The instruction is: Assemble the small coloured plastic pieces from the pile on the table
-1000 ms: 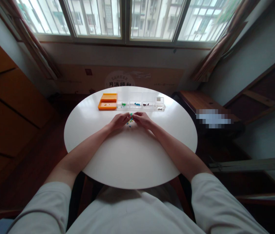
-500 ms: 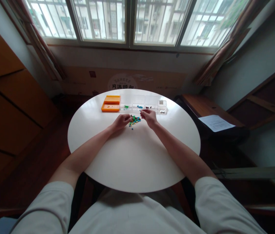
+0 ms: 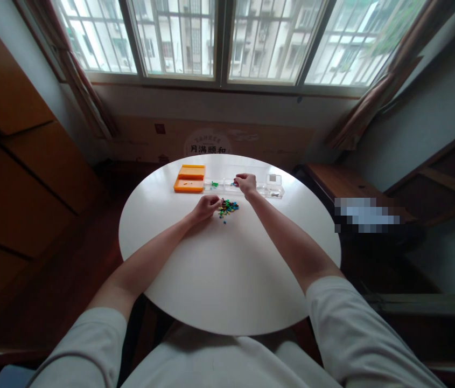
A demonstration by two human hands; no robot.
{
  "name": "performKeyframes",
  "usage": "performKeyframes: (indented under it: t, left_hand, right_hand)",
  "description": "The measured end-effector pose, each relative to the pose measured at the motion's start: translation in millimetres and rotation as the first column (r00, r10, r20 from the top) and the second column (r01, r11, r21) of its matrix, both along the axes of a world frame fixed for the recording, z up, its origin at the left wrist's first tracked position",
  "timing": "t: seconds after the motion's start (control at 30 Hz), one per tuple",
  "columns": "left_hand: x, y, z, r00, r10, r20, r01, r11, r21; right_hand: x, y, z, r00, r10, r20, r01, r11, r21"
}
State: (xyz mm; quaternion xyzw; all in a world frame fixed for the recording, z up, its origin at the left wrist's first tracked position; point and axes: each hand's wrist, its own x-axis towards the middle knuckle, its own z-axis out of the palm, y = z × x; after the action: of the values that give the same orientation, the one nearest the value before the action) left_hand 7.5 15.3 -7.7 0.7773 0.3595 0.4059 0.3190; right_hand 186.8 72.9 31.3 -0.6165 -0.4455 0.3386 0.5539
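Note:
A small pile of coloured beads [image 3: 228, 207] lies on the round white table [image 3: 227, 269]. My left hand [image 3: 207, 207] rests at the left edge of the pile, fingers curled on the beads. My right hand [image 3: 245, 182] is stretched over the clear compartment box [image 3: 247, 186] beyond the pile, fingers pinched together above a middle compartment; what it pinches is too small to see. The compartments hold green, blue and dark bits. An orange tray [image 3: 189, 179] sits at the box's left end.
The table stands under a barred window, with a cardboard panel [image 3: 211, 141] against the wall behind it. A wooden side table [image 3: 344, 186] is to the right, wooden cabinets [image 3: 21, 178] to the left.
My right hand has left the bead pile and reached forward over the clear box. My left hand has stayed at the pile. The camera has tilted slightly.

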Motion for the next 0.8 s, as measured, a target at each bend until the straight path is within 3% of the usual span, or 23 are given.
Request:
performKeyframes:
  t: [0.13, 0.33, 0.53, 0.63, 0.8]
  left_hand:
    - [1, 1, 0.2, 1.0, -0.016, 0.023, 0.017, 0.999, -0.037]
    - [3, -2, 3.8, 0.999, -0.027, 0.03, 0.031, 0.991, -0.13]
    - [3, -3, 4.1, 0.998, -0.035, 0.056, 0.045, 0.984, -0.174]
    - [2, -3, 3.1, 0.997, -0.038, 0.062, 0.049, 0.98, -0.192]
    - [0, -5, 3.1, 0.997, -0.036, 0.074, 0.05, 0.978, -0.201]
  right_hand:
    - [-1, -29, 0, 0.992, 0.113, -0.048, -0.111, 0.993, 0.028]
    - [18, -67, -21, 0.987, 0.133, 0.089, -0.136, 0.99, 0.034]
    - [30, -71, -43, 0.947, 0.165, 0.274, -0.197, 0.976, 0.094]
    - [33, -70, -43, 0.895, 0.13, 0.427, -0.191, 0.976, 0.102]
    - [38, -73, -38, 0.789, 0.188, 0.585, -0.246, 0.969, 0.021]
